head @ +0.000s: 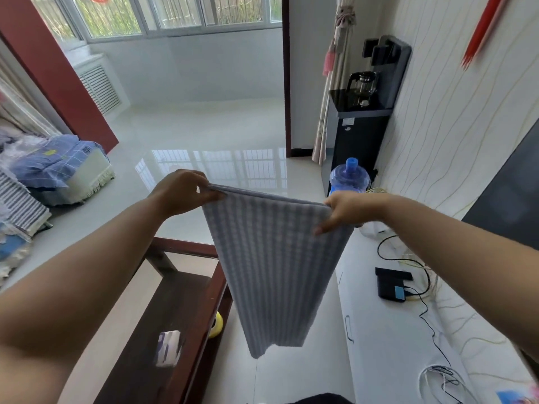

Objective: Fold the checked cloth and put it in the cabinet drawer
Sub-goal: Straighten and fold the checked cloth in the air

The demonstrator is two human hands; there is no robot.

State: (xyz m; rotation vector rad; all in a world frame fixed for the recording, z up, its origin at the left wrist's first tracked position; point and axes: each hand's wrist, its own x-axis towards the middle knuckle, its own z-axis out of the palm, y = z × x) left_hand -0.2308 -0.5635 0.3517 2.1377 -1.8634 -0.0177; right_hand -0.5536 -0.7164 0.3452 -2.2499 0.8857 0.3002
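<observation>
Presently left hand point(182, 191) and right hand point(351, 209) each pinch a top corner of the checked cloth point(274, 266), doubled, hanging beside the white cabinet point(388, 330).

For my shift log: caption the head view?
Both hands hold the checked cloth hanging above the floor.

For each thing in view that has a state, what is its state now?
checked cloth: hanging in the air, doubled over at the top
left hand: pinches the top left corner
right hand: pinches the top right corner
cabinet drawer: closed
</observation>
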